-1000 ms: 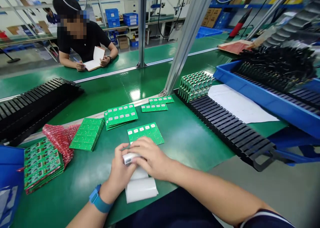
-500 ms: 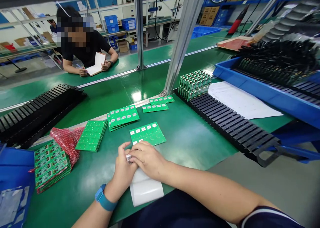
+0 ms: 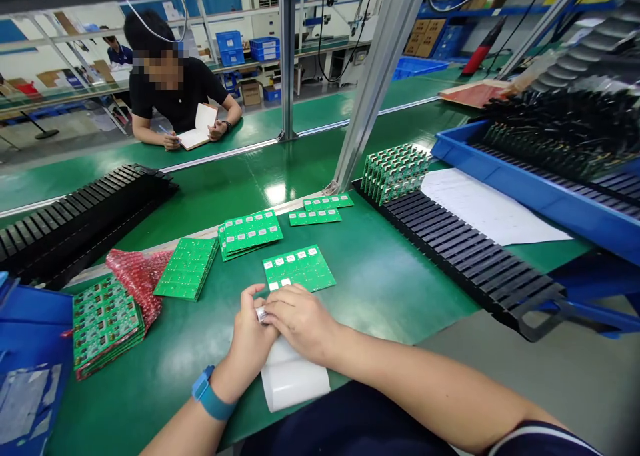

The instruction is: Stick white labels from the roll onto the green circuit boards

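My left hand [image 3: 253, 333] and my right hand [image 3: 303, 323] meet near the table's front edge, fingers closed on a small white label [image 3: 261, 314]. Under them lies a curled white label strip [image 3: 295, 383], partly covered by the hands. Just beyond my fingers is a green circuit board [image 3: 310, 269] with white labels along its far row and some on the near row, its near left part hidden. A stack of labelled boards [image 3: 250, 233] sits behind it to the left, and two narrow boards [image 3: 315, 217] lie farther back.
Unlabelled boards [image 3: 187, 269] and boards in red bubble wrap [image 3: 135, 276] lie left, beside a blue bin [image 3: 30, 349]. A black rack [image 3: 460, 249] holding upright boards [image 3: 395, 173] and a blue tray [image 3: 530, 176] are right. A person [image 3: 175, 96] sits across with a notebook.
The view has shifted slightly, so the scene sits a little farther right. Both hands remain together on the small label, and slightly more of the board's near row of labels shows.
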Demonstrator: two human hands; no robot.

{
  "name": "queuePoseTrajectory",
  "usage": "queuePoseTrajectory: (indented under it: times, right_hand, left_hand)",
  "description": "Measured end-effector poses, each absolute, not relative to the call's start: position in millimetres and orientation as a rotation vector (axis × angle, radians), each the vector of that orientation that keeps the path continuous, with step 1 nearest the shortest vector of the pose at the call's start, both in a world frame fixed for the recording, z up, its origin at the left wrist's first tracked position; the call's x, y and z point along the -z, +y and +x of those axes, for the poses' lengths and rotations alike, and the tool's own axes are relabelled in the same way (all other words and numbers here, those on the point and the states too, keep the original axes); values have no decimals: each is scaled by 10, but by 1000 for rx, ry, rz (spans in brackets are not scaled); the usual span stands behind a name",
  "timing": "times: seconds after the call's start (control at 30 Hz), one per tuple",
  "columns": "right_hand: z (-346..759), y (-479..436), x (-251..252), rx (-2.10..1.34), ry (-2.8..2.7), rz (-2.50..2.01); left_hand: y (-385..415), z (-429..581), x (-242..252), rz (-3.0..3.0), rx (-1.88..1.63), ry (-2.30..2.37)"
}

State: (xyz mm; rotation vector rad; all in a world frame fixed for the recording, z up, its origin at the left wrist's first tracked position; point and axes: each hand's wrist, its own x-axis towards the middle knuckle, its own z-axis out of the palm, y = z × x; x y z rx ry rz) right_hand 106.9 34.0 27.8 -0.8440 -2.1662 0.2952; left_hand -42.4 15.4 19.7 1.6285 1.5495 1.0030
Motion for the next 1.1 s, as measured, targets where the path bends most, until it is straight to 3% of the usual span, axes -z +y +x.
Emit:
queuePoseTrajectory:
  times: [0.13, 0.3, 0.53, 0.7, 1.1]
  right_hand:
    - [1068, 288, -357, -331, -2141, -820]
    - [1308, 466, -513, -612, -2039, -780]
    - [1843, 1115, -409, -877, -1942, -1335]
    - [1800, 1085, -239, -1028, -2053, -1384]
    - [1802, 1111, -213, -1070, -2186, -1378]
  left_hand:
    - [152, -433, -213, 1629, -1004, 1540]
    - [141, -478, -156, 1782, -1040, 1470]
    - [156, -503, -69, 2103, -1168, 1233]
    - [179, -490, -26, 2149, -1127, 1192]
    - [182, -491, -7, 2141, -1068, 1212]
